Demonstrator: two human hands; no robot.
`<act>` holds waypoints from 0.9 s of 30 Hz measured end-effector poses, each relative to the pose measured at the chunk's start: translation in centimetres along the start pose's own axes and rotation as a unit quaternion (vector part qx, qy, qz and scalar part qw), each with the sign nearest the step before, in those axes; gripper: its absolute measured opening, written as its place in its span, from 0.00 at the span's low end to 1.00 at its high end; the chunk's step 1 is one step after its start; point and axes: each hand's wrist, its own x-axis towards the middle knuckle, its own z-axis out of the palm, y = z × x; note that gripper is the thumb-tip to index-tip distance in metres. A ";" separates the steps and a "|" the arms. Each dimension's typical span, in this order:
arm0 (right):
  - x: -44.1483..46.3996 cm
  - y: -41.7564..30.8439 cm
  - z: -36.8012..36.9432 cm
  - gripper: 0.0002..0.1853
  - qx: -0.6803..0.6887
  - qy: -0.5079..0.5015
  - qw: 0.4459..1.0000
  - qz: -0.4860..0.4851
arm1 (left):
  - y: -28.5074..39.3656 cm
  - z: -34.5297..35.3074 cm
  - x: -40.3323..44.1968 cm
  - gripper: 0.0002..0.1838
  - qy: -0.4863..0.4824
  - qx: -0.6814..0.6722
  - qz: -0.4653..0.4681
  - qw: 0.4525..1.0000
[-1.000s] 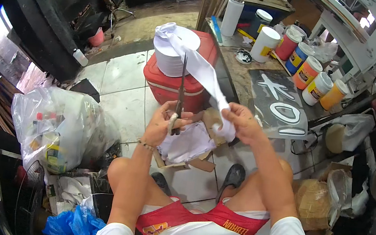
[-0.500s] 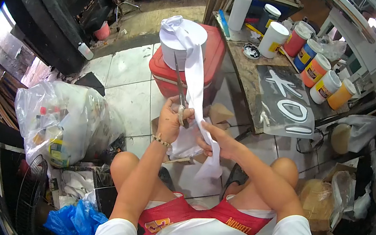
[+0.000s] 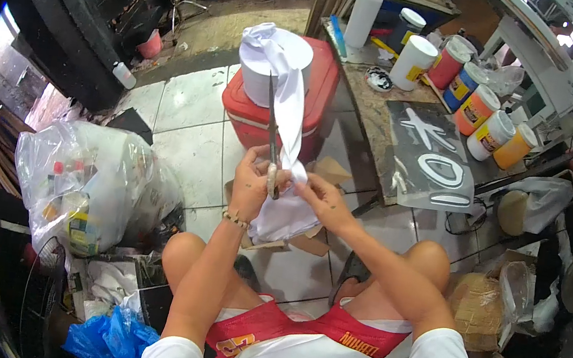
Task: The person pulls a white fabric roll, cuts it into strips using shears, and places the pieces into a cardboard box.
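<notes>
A pair of long scissors (image 3: 273, 115) is gripped at its worn handle by my left hand (image 3: 252, 180), blades pointing away from me. The white fabric strip (image 3: 291, 110) runs down from a white roll (image 3: 257, 76) standing on a red cooler box (image 3: 325, 85). Close beside the scissors, my right hand (image 3: 324, 200) pinches the lower part of this strip. The left fingertips are also near the strip there; whether they touch it I cannot tell. Under my hands, white fabric (image 3: 286, 219) lies in an open cardboard box (image 3: 309, 244).
On the right, a wooden table (image 3: 371, 121) carries several paint jars (image 3: 477, 110) and a dark lettered sheet (image 3: 436, 160). A clear bag of bottles (image 3: 91, 188) sits on the left, with a blue plastic bag (image 3: 110, 341) nearer me.
My right hand has moved left and up along the strip, closer to my left hand. The strip's loose end no longer hangs out to the right. The scissors remain in my left hand.
</notes>
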 end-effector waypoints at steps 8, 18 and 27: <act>0.8 0.0 -0.4 0.12 -0.140 0.134 0.957 -0.214 | -0.2 0.8 -0.3 0.35 0.011 0.048 0.021 0.999; 1.0 -2.0 -2.9 0.12 -0.045 0.100 0.989 -0.103 | -0.9 0.8 -0.3 0.34 -0.027 0.015 -0.034 0.999; -0.1 -3.2 -2.4 0.16 -0.204 0.025 0.977 -0.061 | -1.1 1.4 -0.3 0.39 0.012 0.030 -0.007 0.999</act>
